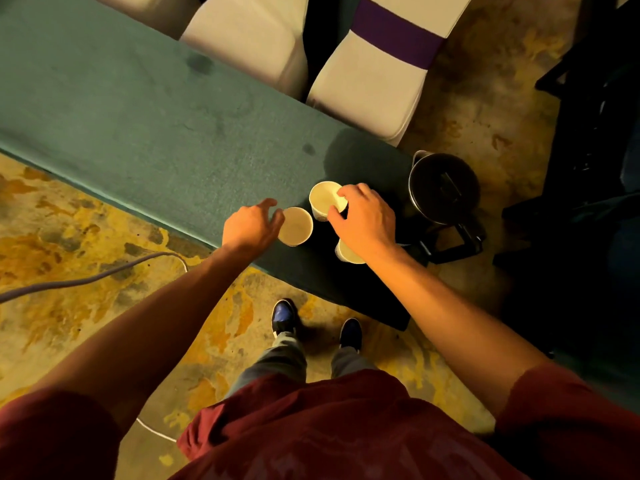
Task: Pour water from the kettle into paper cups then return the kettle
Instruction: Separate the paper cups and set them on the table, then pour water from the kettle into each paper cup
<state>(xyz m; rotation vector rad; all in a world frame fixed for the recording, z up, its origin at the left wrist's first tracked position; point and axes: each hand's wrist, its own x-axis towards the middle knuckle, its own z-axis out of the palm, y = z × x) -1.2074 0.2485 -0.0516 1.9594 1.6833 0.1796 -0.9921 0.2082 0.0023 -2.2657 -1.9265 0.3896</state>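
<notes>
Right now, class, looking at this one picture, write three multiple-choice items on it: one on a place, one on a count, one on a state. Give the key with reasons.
1. Where does the kettle stand?
A. at the right end of the green table, right of the cups
B. on the floor by the shoes
C. on a white chair

2. How many paper cups show?
A. one
B. three
C. five

3. What is the right hand doing?
A. lifting the kettle
B. hanging idle
C. pinching the rim of the far cup

Key: A, the kettle sits at the table's right end beyond the cups. B, there is the far cup, the left cup beside the left hand, and a near cup partly under the right wrist. C, its thumb and finger close on that rim.
</notes>
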